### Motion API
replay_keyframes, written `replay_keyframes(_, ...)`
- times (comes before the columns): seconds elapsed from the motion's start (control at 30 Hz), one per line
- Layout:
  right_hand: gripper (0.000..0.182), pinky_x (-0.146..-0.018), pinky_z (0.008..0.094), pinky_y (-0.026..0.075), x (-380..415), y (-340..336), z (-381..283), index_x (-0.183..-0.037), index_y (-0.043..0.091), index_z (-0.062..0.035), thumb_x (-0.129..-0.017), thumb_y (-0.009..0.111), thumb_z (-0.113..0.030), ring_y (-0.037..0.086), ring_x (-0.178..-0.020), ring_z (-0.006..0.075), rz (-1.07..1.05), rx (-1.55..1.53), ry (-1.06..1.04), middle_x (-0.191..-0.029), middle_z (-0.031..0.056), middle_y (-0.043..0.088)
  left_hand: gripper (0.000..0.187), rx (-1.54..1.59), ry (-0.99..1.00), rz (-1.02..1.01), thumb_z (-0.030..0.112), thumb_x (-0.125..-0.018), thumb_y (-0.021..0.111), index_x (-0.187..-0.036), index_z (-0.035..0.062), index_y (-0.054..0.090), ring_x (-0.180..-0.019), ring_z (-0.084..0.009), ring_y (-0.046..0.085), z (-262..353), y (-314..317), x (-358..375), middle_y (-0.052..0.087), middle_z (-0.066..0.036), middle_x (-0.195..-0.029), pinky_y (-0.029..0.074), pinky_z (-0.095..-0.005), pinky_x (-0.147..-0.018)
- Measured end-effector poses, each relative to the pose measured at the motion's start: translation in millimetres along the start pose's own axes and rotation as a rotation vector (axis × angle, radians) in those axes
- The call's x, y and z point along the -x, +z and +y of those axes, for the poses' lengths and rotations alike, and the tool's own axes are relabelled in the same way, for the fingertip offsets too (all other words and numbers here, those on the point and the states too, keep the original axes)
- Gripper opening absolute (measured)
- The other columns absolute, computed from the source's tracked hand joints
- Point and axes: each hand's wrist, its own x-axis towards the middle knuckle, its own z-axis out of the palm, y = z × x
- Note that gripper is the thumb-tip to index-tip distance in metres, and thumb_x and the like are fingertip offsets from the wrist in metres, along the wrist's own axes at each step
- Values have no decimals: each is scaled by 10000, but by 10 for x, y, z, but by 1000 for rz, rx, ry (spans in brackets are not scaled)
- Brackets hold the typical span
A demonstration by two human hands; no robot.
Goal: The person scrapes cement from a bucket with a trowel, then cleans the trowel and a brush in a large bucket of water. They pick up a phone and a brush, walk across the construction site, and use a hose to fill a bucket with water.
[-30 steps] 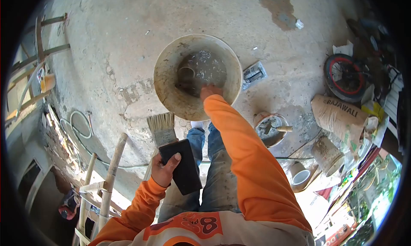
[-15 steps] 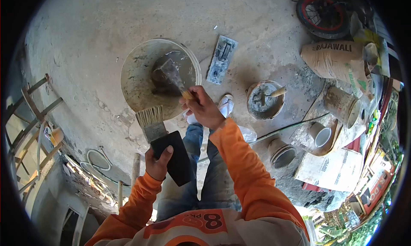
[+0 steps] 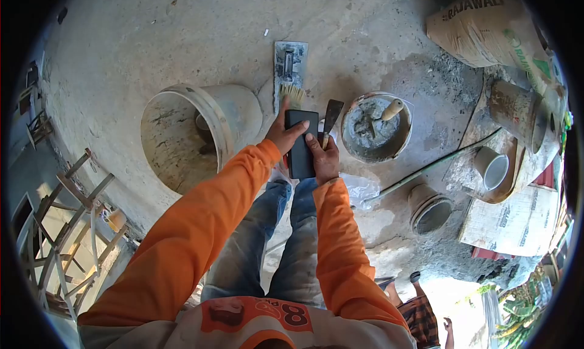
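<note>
Near the middle of the head view, my left hand (image 3: 283, 129) is closed on a wide paintbrush (image 3: 302, 151), whose black handle points back at me and whose pale bristles point away. My right hand (image 3: 326, 162) is closed around a putty knife (image 3: 333, 114), its dark blade pointing forward. That hand's thumb also touches the right edge of the brush handle. A plasterer's float (image 3: 294, 62) lies on the ground just beyond the bristles. To the right sits a bucket of grey mix (image 3: 406, 143) with a wooden-handled tool (image 3: 393, 109) in it.
A large dirty bucket (image 3: 240, 109) stands on the left. Rightward are smaller pails (image 3: 432, 214), a green hose (image 3: 432, 166) and a paper cement sack (image 3: 480, 30). A wooden frame (image 3: 76, 191) is at far left. Another person's checked clothing (image 3: 421, 318) shows at lower right.
Both hands have moved right, away from the large bucket. The putty knife has left the bucket's opening and is now beside the brush, with my hands close together. The view has shifted.
</note>
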Motion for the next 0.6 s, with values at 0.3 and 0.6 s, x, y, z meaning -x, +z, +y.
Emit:
replay_keyframes(0.3,422,-584,395,410,471,-102,431,-782,510,22,-860,520,-393,524,-596,317,584,151,160,-629,146,540,1009,-293,104,-15,269,-758,689,-1404,15,-44,-1275,-297,323,-292,321,-1588,244,-239,-1404,303,-326,-1016)
replay_keyframes(0.6,403,-727,460,449,999,151,977,-845,563,28,-806,537,-372,581,-841,428,-11,314,554,-819,254,611,780,-383,32,57,222,-729,710,-1307,-58,267,-1076,-259,514,-143,578,-1374,479,-212,-1221,397,-302,-900)
